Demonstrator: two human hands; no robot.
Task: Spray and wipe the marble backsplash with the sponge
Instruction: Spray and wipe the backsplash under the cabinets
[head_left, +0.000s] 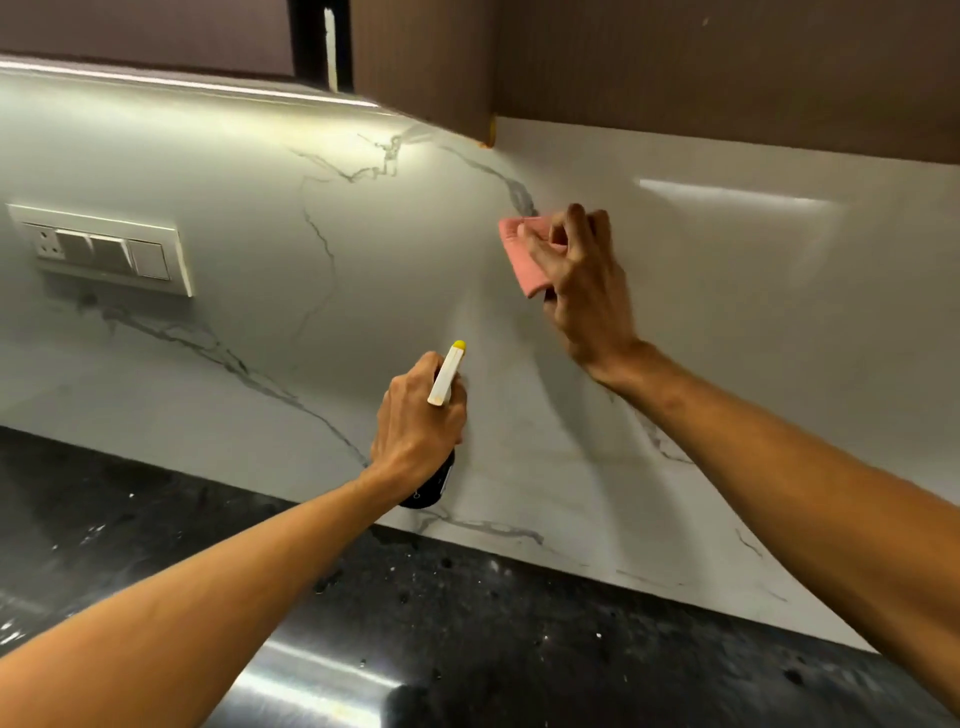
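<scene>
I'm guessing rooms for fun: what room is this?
Probably a kitchen: a marble backsplash rises behind a dark speckled counter, with cabinets above and a switch panel on the wall.

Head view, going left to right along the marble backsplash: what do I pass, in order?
switch panel → spray bottle, gripped by the left hand → sponge → right hand, which holds the sponge against the wall

Brown cabinets (727, 67) hang above a black speckled countertop (519, 623); a white switch panel (104, 249) sits left.
</scene>
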